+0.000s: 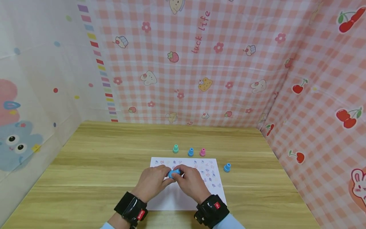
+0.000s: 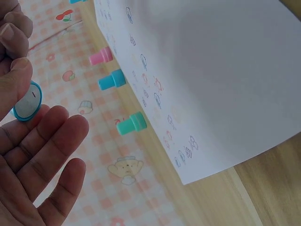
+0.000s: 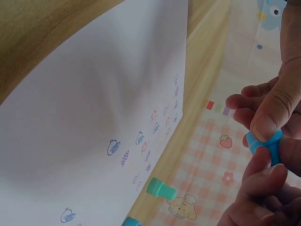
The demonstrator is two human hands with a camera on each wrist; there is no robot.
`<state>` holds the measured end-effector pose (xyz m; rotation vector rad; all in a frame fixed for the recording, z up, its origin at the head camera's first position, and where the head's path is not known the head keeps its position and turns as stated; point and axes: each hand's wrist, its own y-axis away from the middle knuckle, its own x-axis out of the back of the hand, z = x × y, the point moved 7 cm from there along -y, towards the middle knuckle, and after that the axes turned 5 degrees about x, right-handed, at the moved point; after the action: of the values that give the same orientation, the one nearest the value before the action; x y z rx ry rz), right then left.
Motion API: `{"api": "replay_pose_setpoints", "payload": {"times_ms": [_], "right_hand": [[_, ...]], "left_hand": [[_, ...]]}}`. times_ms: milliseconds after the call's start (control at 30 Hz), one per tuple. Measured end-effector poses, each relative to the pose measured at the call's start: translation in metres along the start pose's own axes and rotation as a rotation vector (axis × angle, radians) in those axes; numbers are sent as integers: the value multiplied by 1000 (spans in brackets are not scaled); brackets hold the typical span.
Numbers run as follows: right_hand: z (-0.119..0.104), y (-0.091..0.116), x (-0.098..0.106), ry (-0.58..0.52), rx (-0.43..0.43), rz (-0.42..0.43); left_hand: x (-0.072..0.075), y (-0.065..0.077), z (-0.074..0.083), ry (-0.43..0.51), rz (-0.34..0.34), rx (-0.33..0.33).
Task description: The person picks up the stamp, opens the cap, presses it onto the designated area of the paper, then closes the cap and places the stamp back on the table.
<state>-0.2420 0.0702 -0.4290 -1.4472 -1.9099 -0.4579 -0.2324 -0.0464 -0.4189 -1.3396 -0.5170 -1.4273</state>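
Observation:
Both hands meet over the paper at a small blue stamp [image 1: 174, 173]. My left hand [image 1: 152, 181] pinches it by its wide end from the left. From the right, my right hand [image 1: 192, 182] grips its narrower end with thumb and fingers. In the left wrist view the stamp's round, pale end [image 2: 28, 102] faces the camera with a short dark mark on it, while the other left fingers [image 2: 51, 141] are spread loosely. Beneath the hands lies a white sheet of paper [image 1: 171, 198], with small blue, purple and red prints across its far and right parts.
Beyond the paper stand a green stamp [image 1: 175, 149], a blue stamp [image 1: 190, 152] and a pink stamp [image 1: 202, 152]. Another blue stamp [image 1: 227, 167] is right of the sheet. Patterned cloth [image 1: 183, 70] encloses the wooden table [image 1: 94, 159] at the back and sides.

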Motion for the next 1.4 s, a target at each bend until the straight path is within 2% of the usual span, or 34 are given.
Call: {"api": "replay_pose_setpoints", "payload": {"times_ms": [433, 1400], "right_hand": [[0, 0, -1, 41, 0, -16], [-4, -2, 0, 76, 59, -21]], "left_hand": [[-5, 1, -2, 40, -36, 30], [-6, 1, -4, 59, -38, 45]]}}
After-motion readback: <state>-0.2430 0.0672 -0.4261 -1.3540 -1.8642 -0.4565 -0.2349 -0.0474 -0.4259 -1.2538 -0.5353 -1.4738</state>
